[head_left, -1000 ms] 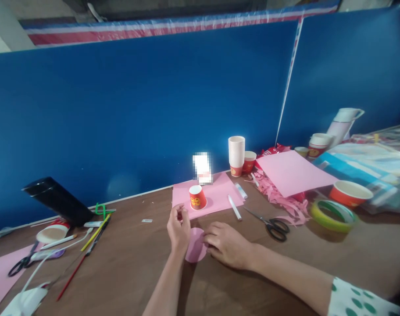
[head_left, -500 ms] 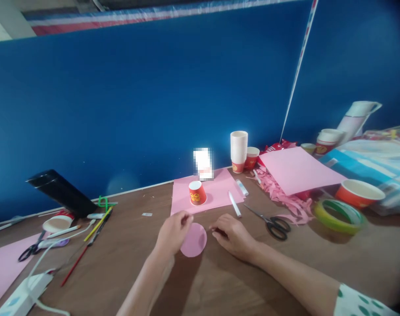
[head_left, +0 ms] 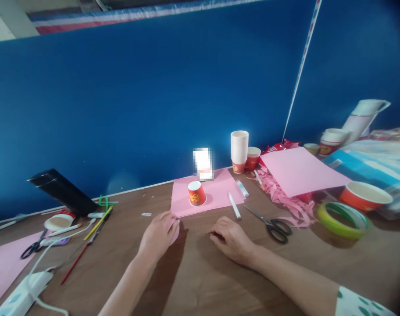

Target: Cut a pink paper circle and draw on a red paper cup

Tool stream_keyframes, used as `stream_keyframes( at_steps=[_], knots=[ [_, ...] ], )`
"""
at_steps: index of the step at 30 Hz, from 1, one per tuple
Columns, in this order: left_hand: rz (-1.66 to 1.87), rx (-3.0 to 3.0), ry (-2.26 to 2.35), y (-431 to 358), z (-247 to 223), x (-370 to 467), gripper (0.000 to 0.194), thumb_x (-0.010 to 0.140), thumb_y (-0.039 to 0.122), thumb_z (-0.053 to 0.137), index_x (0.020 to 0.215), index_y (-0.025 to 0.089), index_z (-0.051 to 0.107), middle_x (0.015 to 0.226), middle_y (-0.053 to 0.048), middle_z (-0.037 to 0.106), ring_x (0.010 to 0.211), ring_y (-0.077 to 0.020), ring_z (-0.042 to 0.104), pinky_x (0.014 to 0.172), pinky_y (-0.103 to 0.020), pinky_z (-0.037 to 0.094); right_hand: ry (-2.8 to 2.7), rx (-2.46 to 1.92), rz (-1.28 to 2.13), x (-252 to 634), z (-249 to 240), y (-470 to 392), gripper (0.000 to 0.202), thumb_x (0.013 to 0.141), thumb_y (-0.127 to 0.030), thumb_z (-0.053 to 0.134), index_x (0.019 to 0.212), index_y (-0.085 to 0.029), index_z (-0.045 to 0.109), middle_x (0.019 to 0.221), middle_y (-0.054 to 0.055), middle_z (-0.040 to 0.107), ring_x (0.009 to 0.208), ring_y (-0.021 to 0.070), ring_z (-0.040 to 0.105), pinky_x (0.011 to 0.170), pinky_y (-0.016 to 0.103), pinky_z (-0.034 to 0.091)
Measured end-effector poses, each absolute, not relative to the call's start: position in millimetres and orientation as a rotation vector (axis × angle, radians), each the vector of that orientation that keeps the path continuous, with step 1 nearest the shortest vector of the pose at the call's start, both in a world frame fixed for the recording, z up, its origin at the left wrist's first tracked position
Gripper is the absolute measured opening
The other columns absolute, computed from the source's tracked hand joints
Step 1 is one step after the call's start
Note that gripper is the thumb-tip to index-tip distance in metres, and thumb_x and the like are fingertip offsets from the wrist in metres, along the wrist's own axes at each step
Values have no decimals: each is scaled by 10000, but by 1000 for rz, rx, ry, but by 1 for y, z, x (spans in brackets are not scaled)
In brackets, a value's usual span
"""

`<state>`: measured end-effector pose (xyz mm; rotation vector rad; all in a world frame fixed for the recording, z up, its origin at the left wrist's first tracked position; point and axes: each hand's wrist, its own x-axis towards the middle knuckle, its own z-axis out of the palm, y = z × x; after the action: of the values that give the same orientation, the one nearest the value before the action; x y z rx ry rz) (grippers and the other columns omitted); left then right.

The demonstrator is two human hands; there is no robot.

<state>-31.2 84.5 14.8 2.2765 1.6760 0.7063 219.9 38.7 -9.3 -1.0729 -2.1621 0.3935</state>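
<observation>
My left hand [head_left: 158, 235] is closed over a pink paper circle [head_left: 176, 236], and only the circle's right edge shows past the fingers. Loosely curled, my right hand [head_left: 231, 240] rests on the brown table with nothing visible in it. Beyond the two hands, a red paper cup [head_left: 197, 194] stands upside down on pink paper sheets [head_left: 180, 206]. Scissors with black handles [head_left: 275, 228] lie to the right of my right hand. A white pen [head_left: 234, 205] and a glue stick [head_left: 242, 188] lie just past it.
Stacked paper cups [head_left: 239, 151] stand by the blue partition [head_left: 137, 96]. At right are pink paper shreds [head_left: 285, 195], green-yellow tape [head_left: 343, 224], an orange-red bowl [head_left: 364, 197] and a white jug [head_left: 362, 120]. At left lie a black case [head_left: 63, 193], pencils [head_left: 98, 226] and a power strip [head_left: 24, 294].
My left hand has moved left, and the pink circle has gone with it, now mostly covered by the hand. My right hand has stayed nearly in place.
</observation>
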Motion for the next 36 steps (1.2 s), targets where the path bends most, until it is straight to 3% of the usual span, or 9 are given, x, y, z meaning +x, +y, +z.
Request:
stream_keyframes(
  at_steps=[4, 10, 19, 22, 26, 30, 36],
  knots=[
    [1179, 1695, 1583, 113, 4, 23, 558, 716, 392, 618, 1195, 152, 465, 1213, -176, 532, 1064, -261, 552, 880, -373, 440, -2150, -1094, 393, 220, -10, 38, 141, 840, -147, 499, 830, -168, 638, 780, 55, 645, 811, 179, 548, 735, 294, 433],
    [1427, 1536, 1675, 140, 3, 80, 760, 601, 397, 728, 1219, 131, 373, 1253, -189, 439, 1154, -305, 441, 943, -442, 365, -2102, -1107, 441, 220, -9, 40, 163, 818, -123, 522, 900, -174, 654, 832, 46, 668, 828, 173, 558, 766, 288, 440],
    [1494, 1368, 1650, 135, 14, 73, 547, 627, 394, 706, 1068, 174, 466, 1017, -83, 564, 923, -197, 573, 826, -359, 456, -2078, -1047, 327, 227, 0, 40, 141, 842, -143, 498, 891, -179, 626, 794, 44, 653, 801, 169, 563, 749, 281, 432],
    [1571, 1168, 1443, 116, 13, 68, 538, 630, 408, 710, 1064, 178, 492, 983, -69, 598, 877, -174, 596, 780, -310, 475, -2052, -1243, 142, 238, 10, 45, 172, 891, -187, 427, 909, -176, 598, 856, 68, 629, 832, 182, 566, 754, 287, 424],
    [1503, 911, 1176, 87, 12, 70, 440, 699, 452, 643, 1036, 190, 537, 942, -45, 630, 768, -141, 618, 674, -261, 485, -2085, -1697, -24, 254, 19, 54, 213, 909, -243, 398, 1042, -176, 550, 943, 96, 596, 748, 188, 600, 635, 273, 425],
    [1311, 719, 959, 73, 12, 74, 367, 715, 461, 627, 964, 199, 567, 854, -20, 655, 670, -140, 629, 589, -255, 490, -2137, -1933, 10, 259, 17, 61, 276, 910, -262, 393, 1154, -163, 475, 947, 111, 591, 737, 209, 628, 586, 270, 415],
    [1236, 485, 834, 75, 8, 72, 298, 705, 365, 665, 902, 146, 619, 822, -52, 665, 664, -139, 625, 568, -235, 501, -2150, -1970, 136, 250, 16, 63, 232, 882, -242, 437, 1080, -142, 505, 906, 126, 601, 747, 240, 630, 581, 271, 393]
  ],
)
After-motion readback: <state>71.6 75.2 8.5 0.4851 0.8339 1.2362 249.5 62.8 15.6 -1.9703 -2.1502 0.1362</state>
